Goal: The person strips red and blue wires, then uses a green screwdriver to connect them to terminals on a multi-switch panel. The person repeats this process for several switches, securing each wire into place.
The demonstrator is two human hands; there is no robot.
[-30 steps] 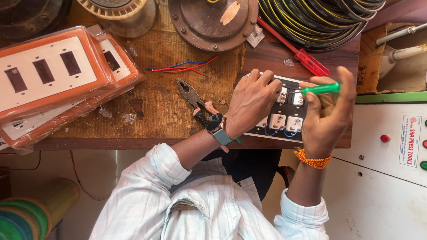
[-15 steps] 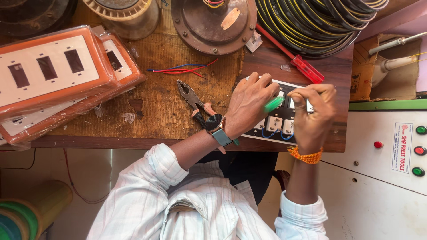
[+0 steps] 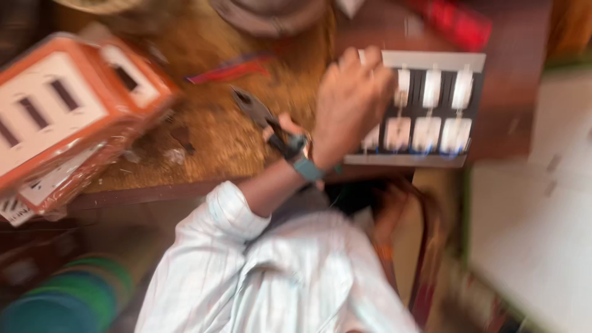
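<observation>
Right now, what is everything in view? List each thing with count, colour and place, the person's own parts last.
Switch panel: one, black with white switch backs in two rows, on the bench right of centre.
Pliers: one, dark, on the bench left of the panel.
Switch plates in wrapping: at least two, white with orange edges, stacked at left.
Red and blue wires: a few, on the bench above the pliers.
Red-handled tool: one, blurred, top right.
Wooden bench: one, brown.
Left hand: on the panel's left edge, watch on the wrist.
Right hand: blurred, lowered below the bench edge; whether it holds anything cannot be told.
</observation>
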